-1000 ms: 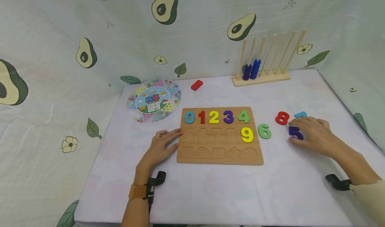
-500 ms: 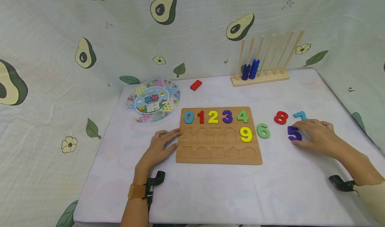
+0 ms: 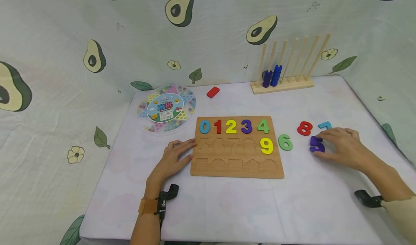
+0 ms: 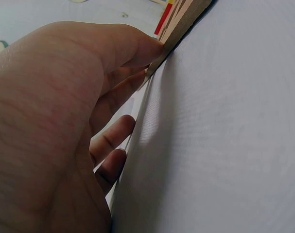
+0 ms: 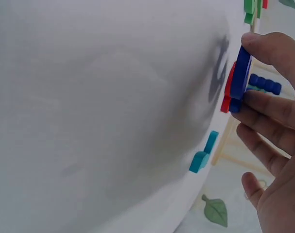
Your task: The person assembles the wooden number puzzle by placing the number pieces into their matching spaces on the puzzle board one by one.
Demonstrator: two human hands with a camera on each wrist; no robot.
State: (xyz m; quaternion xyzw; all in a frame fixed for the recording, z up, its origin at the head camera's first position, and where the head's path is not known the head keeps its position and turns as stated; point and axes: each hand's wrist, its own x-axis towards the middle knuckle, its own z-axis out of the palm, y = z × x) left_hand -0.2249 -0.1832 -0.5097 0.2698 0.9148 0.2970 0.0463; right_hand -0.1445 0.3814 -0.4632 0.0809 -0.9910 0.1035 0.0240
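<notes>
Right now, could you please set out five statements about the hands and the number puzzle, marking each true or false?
1. The right hand pinches the purple numeral-5 piece. True.
2. The left hand touches the brown wooden board. True.
3. The only piece in the board's middle row is red. False: the yellow numeral-9 piece sits there.
4. The red numeral-8 piece lies off the board. True.
5. The loose piece nearest the board is blue. False: it is the green numeral-6 piece.

Left hand: tan wrist strap, black angled bracket. Right hand: cream sleeve, black curved mount near cuff.
</notes>
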